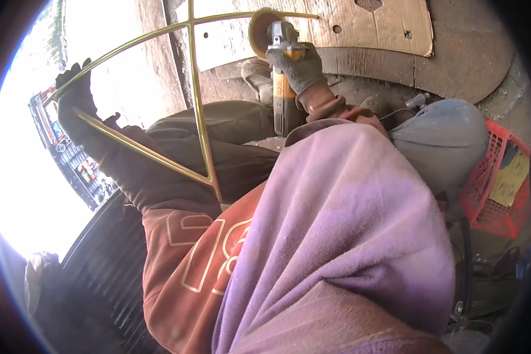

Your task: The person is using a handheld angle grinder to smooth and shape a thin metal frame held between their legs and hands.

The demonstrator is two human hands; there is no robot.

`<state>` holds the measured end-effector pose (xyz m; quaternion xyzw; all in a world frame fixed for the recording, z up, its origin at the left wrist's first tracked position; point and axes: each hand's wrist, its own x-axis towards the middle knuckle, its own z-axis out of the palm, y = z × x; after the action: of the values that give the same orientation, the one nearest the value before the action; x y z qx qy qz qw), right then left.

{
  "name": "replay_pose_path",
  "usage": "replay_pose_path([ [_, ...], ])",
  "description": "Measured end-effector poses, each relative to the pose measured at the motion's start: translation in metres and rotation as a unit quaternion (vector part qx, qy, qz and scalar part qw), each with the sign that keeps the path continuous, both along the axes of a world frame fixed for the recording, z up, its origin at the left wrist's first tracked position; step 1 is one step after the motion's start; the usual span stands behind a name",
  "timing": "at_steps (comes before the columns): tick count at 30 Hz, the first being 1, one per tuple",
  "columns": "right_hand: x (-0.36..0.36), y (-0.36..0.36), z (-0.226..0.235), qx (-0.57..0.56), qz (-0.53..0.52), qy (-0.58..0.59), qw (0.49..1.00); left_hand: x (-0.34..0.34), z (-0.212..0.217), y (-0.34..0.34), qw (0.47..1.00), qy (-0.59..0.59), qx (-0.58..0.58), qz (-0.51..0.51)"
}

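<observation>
So, from left to right:

Left hand: the left hand wears a dark glove. Its fingers are curled shut around the outer bar of the metal frame, out at the frame's left end.

Metal frame: it is made of thin gold-colored rods. One long rod bends across the top like a bow. One straight rod runs down the middle. One slanted rod goes from the left hand down to the bottom end of the middle rod. The frame is held up in the air over the person's lap and rests on nothing that I can see.

Right hand: the right hand wears a gray glove. Its fingers are wrapped tight around the neck of the grinder.

Grinder: it has a yellow and gray body that points down toward the lap. Its round disc sits at the top, just beside the right end of the bent rod. I cannot tell if the disc touches the rod.

How far along: I see no sparks. The rods look smooth and shiny. I would guess the work on the right end is under way or about to start, but I cannot tell which spots are done.

Around: a cardboard sheet with holes lies on the ground past the grinder. A red crate sits at the right edge of the ground.
</observation>
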<state>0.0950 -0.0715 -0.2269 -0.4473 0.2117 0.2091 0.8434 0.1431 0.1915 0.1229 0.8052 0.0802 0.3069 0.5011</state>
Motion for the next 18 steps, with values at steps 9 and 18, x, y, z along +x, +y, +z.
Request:
replay_pose_path([
  [9, 0.026, -0.026, -0.027, -0.065, -0.007, 0.068, 0.996, 0.02, -0.001, 0.002, 1.0, 0.0, -0.001, -0.026],
  [18, 0.035, -0.034, -0.004, -0.025, 0.054, 0.096, 0.994, 0.02, 0.002, 0.006, 1.0, 0.003, 0.019, -0.022],
])
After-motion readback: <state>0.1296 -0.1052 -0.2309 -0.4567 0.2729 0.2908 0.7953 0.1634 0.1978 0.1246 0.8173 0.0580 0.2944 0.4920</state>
